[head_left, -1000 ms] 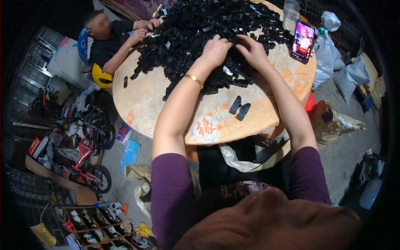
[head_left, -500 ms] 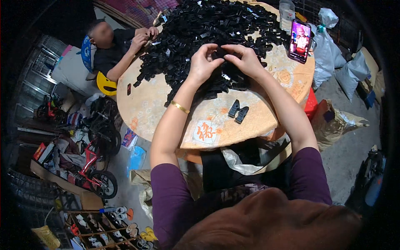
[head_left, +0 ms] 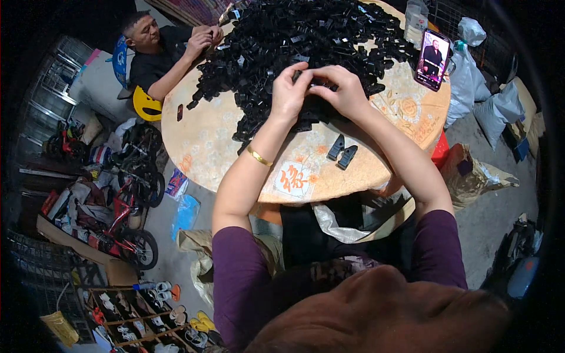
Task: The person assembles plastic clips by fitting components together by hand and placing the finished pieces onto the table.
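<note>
Round table (head_left: 197, 138), covered with pale orange patterned cloth, supports one heap of glossy black plastic parts (head_left: 294, 44), too numerous to count. Two tapered black parts (head_left: 347, 157) lie side by side near the front edge. One clear container (head_left: 415, 20) stands at right rear, contents indistinct. Left hand (head_left: 288, 92) pinches one small dark piece (head_left: 296, 75) over the heap's near side; right hand (head_left: 342, 89) curls close beside it, grip indeterminable.

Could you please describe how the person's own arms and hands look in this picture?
Both arms wear plain purple sleeves that end near the elbows, leaving the forearms uncovered. A smooth, gold-coloured bangle circles the left wrist; no bracelet shows on the right. The left hand and right hand wear no gloves.
</note>
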Motion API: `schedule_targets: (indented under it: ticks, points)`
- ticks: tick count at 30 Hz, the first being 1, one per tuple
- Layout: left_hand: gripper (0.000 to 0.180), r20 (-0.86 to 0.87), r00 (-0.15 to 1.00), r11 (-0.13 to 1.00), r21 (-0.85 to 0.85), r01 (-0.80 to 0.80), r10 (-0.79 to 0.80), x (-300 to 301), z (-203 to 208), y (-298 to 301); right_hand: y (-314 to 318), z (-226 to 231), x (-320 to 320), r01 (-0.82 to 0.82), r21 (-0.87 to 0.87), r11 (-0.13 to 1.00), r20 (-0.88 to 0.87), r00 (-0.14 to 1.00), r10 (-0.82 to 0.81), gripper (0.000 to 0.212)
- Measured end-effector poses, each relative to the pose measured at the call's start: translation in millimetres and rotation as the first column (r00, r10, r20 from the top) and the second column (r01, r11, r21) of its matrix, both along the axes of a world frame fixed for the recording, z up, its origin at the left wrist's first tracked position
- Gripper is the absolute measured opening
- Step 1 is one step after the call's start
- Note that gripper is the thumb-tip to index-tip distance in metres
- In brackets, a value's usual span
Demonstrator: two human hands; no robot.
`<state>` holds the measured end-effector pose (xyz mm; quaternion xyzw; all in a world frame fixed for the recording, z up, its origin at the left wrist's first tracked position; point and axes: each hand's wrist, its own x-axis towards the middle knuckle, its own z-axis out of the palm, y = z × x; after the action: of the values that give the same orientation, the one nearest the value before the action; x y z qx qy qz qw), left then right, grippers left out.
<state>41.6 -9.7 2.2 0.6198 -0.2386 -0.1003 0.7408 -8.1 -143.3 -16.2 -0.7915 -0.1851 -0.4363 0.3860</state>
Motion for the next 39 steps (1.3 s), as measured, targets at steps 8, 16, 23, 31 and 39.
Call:
schedule_targets:
  ticks: [8,16,23,31,39]
  points:
    - [0.033,0.326,0.742,0.589,0.8,0.115,-0.586,-36,19,30,-18,-3,2,-0.154,-0.224,0.962,-0.225,0.969,0.103,0.023]
    - [0.026,0.386,0.786,0.619,0.786,-0.005,-0.484,-40,41,36,-15,-4,-7,-0.152,-0.448,0.881,-0.351,0.936,-0.016,0.027]
    - [0.029,0.482,0.741,0.622,0.775,-0.112,-0.467,-2,32,61,-22,4,1,0.078,-0.022,0.997,-0.278,0.957,-0.081,0.024]
    - [0.022,0.662,0.561,0.42,0.749,-0.512,-0.497,-28,8,29,-19,6,-2,-0.069,0.056,0.996,-0.277,0.957,0.081,0.026]
    - [0.02,0.297,0.947,0.831,0.553,-0.063,-0.125,5,9,36,-4,14,-14,-0.323,-0.147,0.935,-0.118,0.944,0.308,0.029]
